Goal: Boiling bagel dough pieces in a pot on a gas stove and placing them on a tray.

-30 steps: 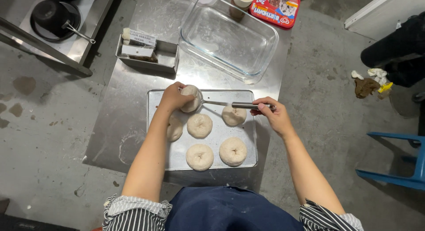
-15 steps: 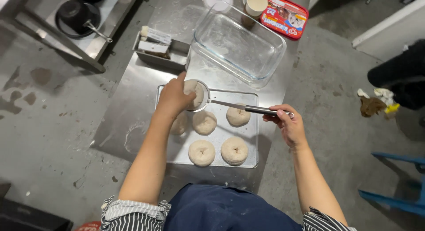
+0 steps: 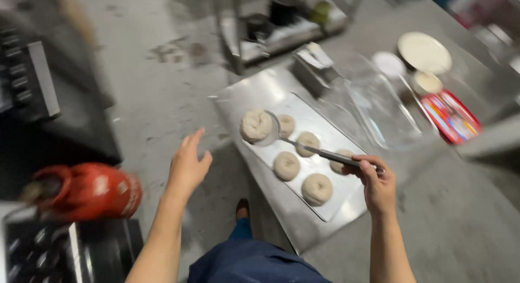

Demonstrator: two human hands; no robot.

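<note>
My right hand [image 3: 376,186] grips the metal handle of a skimmer spoon [image 3: 319,151]. A round ring of pale dough [image 3: 255,126] rests in its bowl, held over the left end of a flat baking tray [image 3: 337,206]. Several more dough rings [image 3: 317,188] lie on the tray. My left hand [image 3: 187,166] is off to the left of the table, over the floor, with fingers spread and nothing in it.
The tray sits on a steel table [image 3: 254,93]. A clear glass dish [image 3: 379,107], a red packet [image 3: 449,116], a white plate [image 3: 424,52] and a small cup [image 3: 427,82] stand further back. A red gas cylinder [image 3: 86,192] and dark cooking equipment [image 3: 43,126] are at the left.
My left hand has let go of the dough ring and swung out to the left. The ring now rides on the skimmer. The view has turned sharply left.
</note>
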